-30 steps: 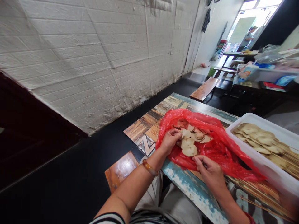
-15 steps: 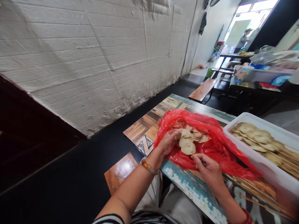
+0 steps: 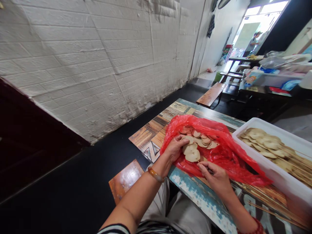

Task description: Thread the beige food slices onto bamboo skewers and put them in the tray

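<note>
My left hand (image 3: 175, 148) pinches the upper edge of a thin, pale round slice (image 3: 189, 140) above an open red plastic bag (image 3: 225, 152). Just below, more slices (image 3: 192, 152) hang overlapped in a row on a skewer. My right hand (image 3: 215, 175) is closed, thumb and forefinger gripping the skewer (image 3: 198, 161) by its lower part; only a short stretch of it shows. Loose slices (image 3: 206, 141) of the same kind lie inside the bag. To the right, a white plastic tub (image 3: 253, 122) holds a pile of skewered slices (image 3: 268, 141), their sticks pointing right.
The wood-patterned table (image 3: 148, 130) carries the bag and tub. Loose bamboo skewers (image 3: 265, 195) lie along its near right side. A small stool (image 3: 126, 178) stands left, a bench (image 3: 211, 94) beyond. Further back are a cluttered table (image 3: 263, 87) and a person (image 3: 253, 42).
The skewered slices and my right hand have shifted slightly left. My left fingers have moved a little, and the slice they pinch shows more clearly.
</note>
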Demonstrator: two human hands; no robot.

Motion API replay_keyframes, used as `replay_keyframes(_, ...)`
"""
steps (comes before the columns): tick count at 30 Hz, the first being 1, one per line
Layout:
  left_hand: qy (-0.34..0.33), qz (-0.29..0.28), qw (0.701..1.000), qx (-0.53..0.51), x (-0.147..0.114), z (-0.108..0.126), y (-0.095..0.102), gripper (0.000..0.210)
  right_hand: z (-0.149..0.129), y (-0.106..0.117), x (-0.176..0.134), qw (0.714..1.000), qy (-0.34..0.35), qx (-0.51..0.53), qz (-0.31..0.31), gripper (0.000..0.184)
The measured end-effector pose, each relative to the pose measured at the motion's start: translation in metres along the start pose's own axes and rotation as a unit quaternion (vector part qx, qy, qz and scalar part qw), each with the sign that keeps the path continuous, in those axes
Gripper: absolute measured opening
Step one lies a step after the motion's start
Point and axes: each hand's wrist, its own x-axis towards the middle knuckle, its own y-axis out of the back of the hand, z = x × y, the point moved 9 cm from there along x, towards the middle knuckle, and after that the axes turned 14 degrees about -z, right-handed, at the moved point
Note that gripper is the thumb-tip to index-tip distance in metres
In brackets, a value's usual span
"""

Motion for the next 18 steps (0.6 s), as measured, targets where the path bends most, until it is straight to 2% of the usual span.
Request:
replay_keyframes(5, -0.01, 0.019, 1.0, 0.016, 0.002, 0.0, 0.003, 0.035, -0.005, 0.0, -0.002, 0.999, 0.029, -0.039, 0.006, 0.03)
replay_keyframes(10, -0.047, 0.037, 0.995, 0.079, 0.002, 0.007, 0.004, 0.034, -0.008, -0.001, -0.005, 0.994, 0.055, -0.097, 0.016, 0.028)
replay_keyframes(13, -0.022, 0.046, 0.996, 0.067, 0.003, 0.003, 0.007, 0.036, -0.005, 0.001, -0.004, 0.995, 0.044, -0.083, 0.019, 0.027)
replay_keyframes(18, 0.052, -0.029, 0.998, -0.021, 0.003, -0.01, -0.001, 0.044, 0.002, 0.006, -0.003, 0.999, 0.016, -0.035, 0.035, 0.026)
